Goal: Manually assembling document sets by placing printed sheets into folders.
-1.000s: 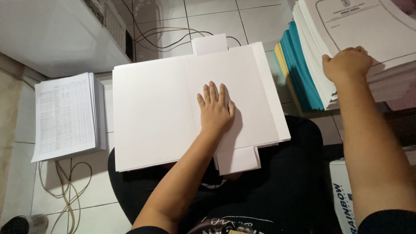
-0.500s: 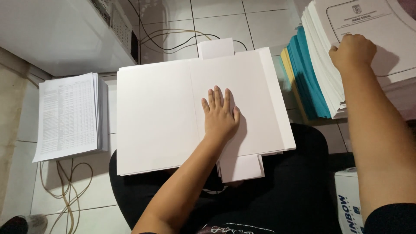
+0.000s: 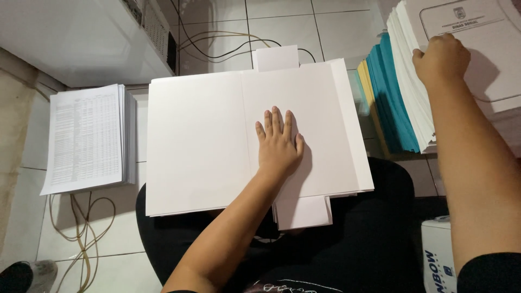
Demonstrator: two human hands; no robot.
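White folder lies opened flat across person's lap, w/ left hand resting palm-down on its right half, fingers spread & released, gripping nothing. Right hand sits on top sheet of paper stack at upper right, fingers curled over the sheets' left edge, next to teal & yellow folders stacked beneath. Printed-sheet pile lies on tiled floor at left, cables below it.
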